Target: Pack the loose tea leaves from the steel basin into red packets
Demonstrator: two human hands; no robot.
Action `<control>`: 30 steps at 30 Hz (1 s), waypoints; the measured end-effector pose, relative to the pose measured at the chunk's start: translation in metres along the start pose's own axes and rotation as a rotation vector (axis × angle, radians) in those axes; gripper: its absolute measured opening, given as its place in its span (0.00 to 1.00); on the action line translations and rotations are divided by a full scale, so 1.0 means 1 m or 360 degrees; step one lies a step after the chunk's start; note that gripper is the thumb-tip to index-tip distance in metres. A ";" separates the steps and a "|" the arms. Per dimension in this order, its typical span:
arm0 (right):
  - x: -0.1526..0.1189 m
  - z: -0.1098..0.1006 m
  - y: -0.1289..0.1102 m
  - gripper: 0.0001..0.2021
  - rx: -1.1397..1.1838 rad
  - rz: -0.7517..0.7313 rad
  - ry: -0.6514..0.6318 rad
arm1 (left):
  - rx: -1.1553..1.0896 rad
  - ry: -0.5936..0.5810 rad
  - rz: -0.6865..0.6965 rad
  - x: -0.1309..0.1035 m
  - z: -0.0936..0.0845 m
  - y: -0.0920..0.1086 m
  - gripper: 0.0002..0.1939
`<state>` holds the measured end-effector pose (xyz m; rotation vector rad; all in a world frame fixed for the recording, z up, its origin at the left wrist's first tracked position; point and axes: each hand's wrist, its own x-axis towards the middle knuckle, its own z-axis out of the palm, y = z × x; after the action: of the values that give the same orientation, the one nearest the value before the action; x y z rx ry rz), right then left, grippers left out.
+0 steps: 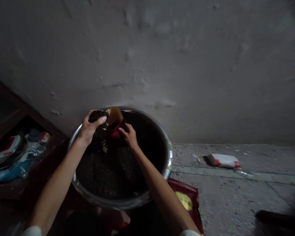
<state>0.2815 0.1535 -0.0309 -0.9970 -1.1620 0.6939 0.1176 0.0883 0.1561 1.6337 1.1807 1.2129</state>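
A large round metal basin (169, 154) holds dark, crumbly material (105, 177) that looks like tea or soil. Over its far left part, my left hand (88, 128) is closed around a clump of the dark material (98, 118), thumb across it. Just right of it, a red bag (116, 131) with a tan inner side stands with its mouth open. My right hand (130, 136) pinches the right edge of this bag. Some dark material clings near my left fingers, beside the bag's mouth.
A dark red bag with a yellow label (185, 200) lies right of the basin. A white and red packet (225, 161) is on the floor by the wall (199, 82). At left, a wooden compartment holds plastic bags (34, 147) and a blue item (8, 175).
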 end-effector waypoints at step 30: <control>-0.003 -0.006 -0.011 0.30 -0.0178 0.0030 -0.0018 | 0.1621 -0.1401 -0.1074 -0.141 -0.006 -0.148 0.63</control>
<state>0.2863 0.1446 -0.0224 -1.1004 -1.2133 0.6555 0.0619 -0.0056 -0.0163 1.8284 1.5836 -0.6346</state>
